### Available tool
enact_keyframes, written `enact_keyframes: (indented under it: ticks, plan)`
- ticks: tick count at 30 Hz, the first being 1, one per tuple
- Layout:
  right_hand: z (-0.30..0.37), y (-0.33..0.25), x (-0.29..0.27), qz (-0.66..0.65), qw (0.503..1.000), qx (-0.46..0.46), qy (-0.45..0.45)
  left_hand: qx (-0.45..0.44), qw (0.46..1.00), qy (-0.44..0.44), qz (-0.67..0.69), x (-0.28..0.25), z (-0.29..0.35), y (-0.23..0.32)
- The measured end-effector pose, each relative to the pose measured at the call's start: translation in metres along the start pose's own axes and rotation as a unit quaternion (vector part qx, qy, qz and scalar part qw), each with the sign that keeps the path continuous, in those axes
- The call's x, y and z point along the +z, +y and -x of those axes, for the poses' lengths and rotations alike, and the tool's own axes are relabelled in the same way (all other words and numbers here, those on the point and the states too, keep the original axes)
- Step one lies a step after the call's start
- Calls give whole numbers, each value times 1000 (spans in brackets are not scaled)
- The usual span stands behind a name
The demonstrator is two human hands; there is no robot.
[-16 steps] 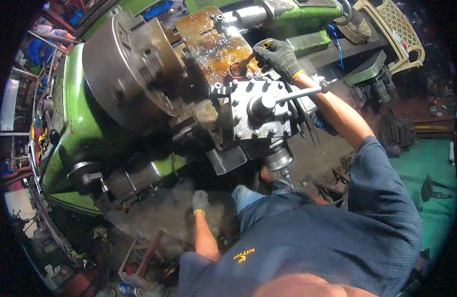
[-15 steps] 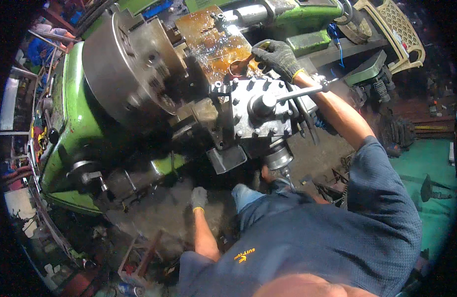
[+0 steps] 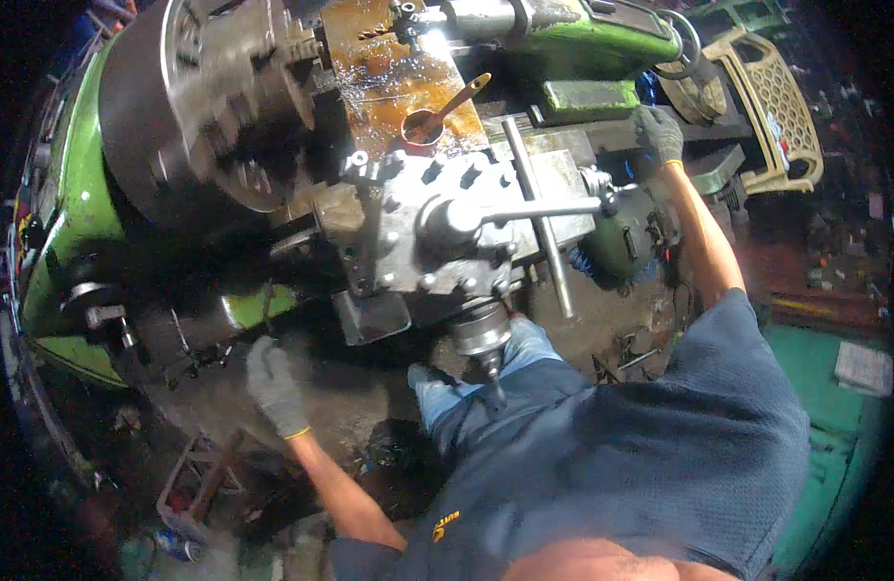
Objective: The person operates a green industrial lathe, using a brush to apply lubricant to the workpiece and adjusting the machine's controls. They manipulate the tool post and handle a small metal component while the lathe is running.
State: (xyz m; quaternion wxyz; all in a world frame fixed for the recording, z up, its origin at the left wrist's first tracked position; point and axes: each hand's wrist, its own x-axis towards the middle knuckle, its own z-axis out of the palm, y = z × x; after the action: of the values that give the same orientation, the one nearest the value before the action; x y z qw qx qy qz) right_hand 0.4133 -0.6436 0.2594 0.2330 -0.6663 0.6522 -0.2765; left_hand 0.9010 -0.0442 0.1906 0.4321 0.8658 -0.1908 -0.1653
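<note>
My left hand [image 3: 277,389], in a grey glove, is low in front of the lathe. Its fingers look stretched out, slightly blurred, just below a thin upright lever [image 3: 269,302]; contact cannot be told. My right hand [image 3: 662,136], also gloved, is by the right end of a green block [image 3: 590,100], fingers apart and no object visible in them. Left of it, a brush [image 3: 466,94] leans in a small round cup [image 3: 423,130] on an oily brown plate [image 3: 379,82]. The large lathe chuck [image 3: 224,107] has smeared jaws.
A square tool post [image 3: 437,228] with a clamp handle [image 3: 544,209] stands before me. A long grey bar [image 3: 539,218] lies across its right side. The green tailstock [image 3: 592,46] is at the back, a beige plastic chair [image 3: 781,107] at far right.
My right hand has let go of the brush, which now rests in the cup, and moved right. My left hand has moved left and up toward the lever. The view has shifted.
</note>
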Motion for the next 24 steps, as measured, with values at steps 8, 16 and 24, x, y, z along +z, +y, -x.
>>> enact_keyframes:
  ticks: [8,16,24]
  plan:
    - [-210,181,15,59,997,-14,-47,235,956,134,-113,53,59,208]
    - [-288,232,57,58,997,36,-24,447,858,-95,-235,118,47,343]
    - [-272,236,62,160,986,10,-47,393,867,-106,-287,130,41,329]
